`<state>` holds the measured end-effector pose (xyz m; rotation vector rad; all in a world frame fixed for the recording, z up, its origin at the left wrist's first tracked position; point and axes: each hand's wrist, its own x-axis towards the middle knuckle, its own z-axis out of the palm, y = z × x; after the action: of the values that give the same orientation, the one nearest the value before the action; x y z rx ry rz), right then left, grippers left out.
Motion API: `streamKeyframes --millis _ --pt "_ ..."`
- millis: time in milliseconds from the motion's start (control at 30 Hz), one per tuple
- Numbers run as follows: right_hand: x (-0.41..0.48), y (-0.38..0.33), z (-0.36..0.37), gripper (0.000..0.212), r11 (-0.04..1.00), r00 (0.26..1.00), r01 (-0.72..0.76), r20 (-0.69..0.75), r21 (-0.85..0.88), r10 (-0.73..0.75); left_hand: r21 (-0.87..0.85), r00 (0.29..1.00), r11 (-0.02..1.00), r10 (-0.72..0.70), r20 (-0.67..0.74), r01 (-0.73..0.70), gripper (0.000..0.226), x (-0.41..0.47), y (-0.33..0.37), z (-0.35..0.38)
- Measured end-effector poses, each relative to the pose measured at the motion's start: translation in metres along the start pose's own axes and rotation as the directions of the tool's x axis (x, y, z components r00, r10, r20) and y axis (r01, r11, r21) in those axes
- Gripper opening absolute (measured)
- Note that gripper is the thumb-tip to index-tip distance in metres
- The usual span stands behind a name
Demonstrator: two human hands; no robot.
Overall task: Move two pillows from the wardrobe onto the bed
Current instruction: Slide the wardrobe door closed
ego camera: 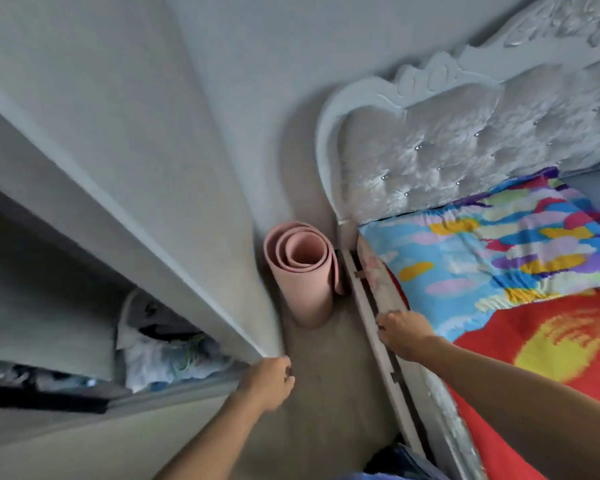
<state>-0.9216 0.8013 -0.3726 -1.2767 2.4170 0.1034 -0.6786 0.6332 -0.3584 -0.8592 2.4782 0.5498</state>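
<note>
**Hands at wardrobe door and bed edge**

The pink mat [302, 275], rolled and standing on end on the carpet [326, 393], serves as the landmark. It stands in the gap between the wardrobe and the bed, close to the wall.

Left of the mat is the wardrobe [49, 306], with its pale door [136, 168] swung open so that the door's lower corner ends just short of the mat. The left hand [267, 382] is at that corner, below and slightly left of the mat, its grip curled together around the door's edge. Inside the wardrobe, further left of the mat, lies a heap of white and dark cloth [160, 355]; it is too blurred to tell whether a pillow is among it.

Right of the mat is the bed [413, 427], its side rail running down from beside the mat. The right hand [402, 334] rests on this edge, below and right of the mat, fingers bent down over the side; whether the grip is clamped on anything I cannot tell. A pillow [492, 258] in a bright blue, yellow and purple cover lies on the bed, right of the mat, against the tufted silver headboard [447, 157]. A red and yellow blanket [551, 358] covers the bed below the pillow.
</note>
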Motion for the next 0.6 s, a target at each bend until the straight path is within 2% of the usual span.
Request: streamKeyframes --millis 167,267,433,600 --pt "-0.023 -0.129 0.022 0.024 0.992 0.993 0.119 0.021 -0.045 -0.118 -0.062 0.992 0.99 -0.124 -0.002 0.123 0.034 -0.098 -0.12 0.015" --pt "-0.04 -0.217 0.042 0.026 0.972 0.973 0.226 0.058 -0.062 -0.222 -0.074 0.969 0.968 -0.245 -0.043 0.242 0.037 -0.163 -0.199 0.021" --pt "-0.047 -0.365 0.044 0.031 0.851 0.868 0.496 0.115 -0.174 -0.482 -0.146 0.88 0.884 -0.462 -0.11 0.445 0.039 -0.273 -0.312 0.023" --pt "-0.029 -0.498 0.016 0.032 0.742 0.783 0.615 0.099 -0.267 -0.614 -0.266 0.763 0.776 -0.622 -0.177 0.572 0.038 -0.35 -0.389 0.017"
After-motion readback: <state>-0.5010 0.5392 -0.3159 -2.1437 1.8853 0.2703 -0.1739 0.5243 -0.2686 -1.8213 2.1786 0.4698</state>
